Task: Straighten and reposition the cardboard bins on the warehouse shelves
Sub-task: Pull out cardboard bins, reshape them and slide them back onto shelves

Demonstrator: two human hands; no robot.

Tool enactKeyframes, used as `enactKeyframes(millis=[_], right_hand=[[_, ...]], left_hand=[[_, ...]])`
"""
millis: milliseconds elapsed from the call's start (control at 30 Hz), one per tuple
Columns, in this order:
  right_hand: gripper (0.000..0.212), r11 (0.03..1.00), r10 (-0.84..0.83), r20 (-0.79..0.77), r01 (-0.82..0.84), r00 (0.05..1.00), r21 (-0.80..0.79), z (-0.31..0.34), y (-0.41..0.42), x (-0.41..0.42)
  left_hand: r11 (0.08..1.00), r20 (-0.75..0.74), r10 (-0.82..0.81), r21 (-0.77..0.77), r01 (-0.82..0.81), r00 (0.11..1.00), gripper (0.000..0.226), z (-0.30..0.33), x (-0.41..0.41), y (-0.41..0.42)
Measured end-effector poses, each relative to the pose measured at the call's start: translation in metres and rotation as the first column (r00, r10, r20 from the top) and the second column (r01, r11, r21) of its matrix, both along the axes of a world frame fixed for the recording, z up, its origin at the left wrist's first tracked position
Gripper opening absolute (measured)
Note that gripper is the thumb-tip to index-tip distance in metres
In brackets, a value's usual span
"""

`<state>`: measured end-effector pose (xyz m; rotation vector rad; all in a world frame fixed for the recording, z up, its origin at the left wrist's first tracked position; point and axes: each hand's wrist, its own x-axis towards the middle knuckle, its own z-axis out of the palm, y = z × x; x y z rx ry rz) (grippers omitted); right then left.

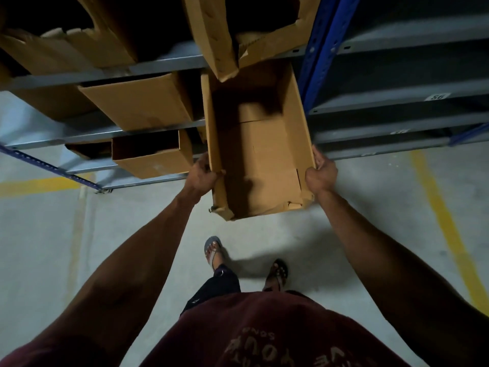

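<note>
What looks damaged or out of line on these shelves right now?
The open brown cardboard bin gripped by the left hand and right hand juts far past the grey shelf edge, its near corners torn. The tall cardboard bin above is ragged and overhangs too.

Your open-topped cardboard bin (260,144) sticks far out from grey shelf (119,132), near end hanging past shelf edge over floor. Brown, empty inside, bottom flaps visible, near corners torn and crumpled. Your left hand (202,174) grips its left wall, your right hand (321,173) its right wall. Above it, tattered bin (217,33) juts out, ragged front. To your left, 2 more bins: bin on same shelf (140,102), lower bin (150,154), both skewed, overhanging shelf edges.
</note>
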<state>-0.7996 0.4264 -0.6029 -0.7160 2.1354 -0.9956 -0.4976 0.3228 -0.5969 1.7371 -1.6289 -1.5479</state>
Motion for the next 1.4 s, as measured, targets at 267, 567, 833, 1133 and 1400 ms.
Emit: enactKeyframes(millis=[267, 567, 833, 1133, 1400], right_hand=[[0.051, 0.991, -0.126, -0.026, 0.124, 0.992, -0.054, 0.006, -0.147, -0.010], [0.029, 0.869, -0.459, 0.263, 0.491, 0.849, -0.067, -0.008, -0.121, 0.000], [0.052, 0.922, -0.267, 0.708, 0.387, 0.653, -0.009, -0.013, -0.160, 0.003], [0.045, 0.997, -0.046, 0.571, 0.005, 0.820, 0.074, 0.001, -0.146, -0.034], [0.030, 0.978, 0.042, 0.662, -0.167, 0.749, 0.127, -0.015, -0.025, 0.070]], left_hand=[[0.951, -0.267, 0.238, 0.257, -0.169, 0.934, 0.088, 0.002, 0.016, 0.034], [0.971, -0.277, 0.228, 0.134, -0.197, 0.933, 0.076, -0.013, -0.005, -0.024], [0.982, -0.250, 0.100, 0.181, -0.055, 0.963, 0.070, 0.001, -0.017, -0.069], [0.977, -0.074, 0.139, 0.171, -0.125, 0.988, 0.040, 0.009, 0.016, -0.044], [0.934, -0.018, 0.300, 0.206, -0.290, 0.954, 0.041, 0.005, 0.066, 0.060]])
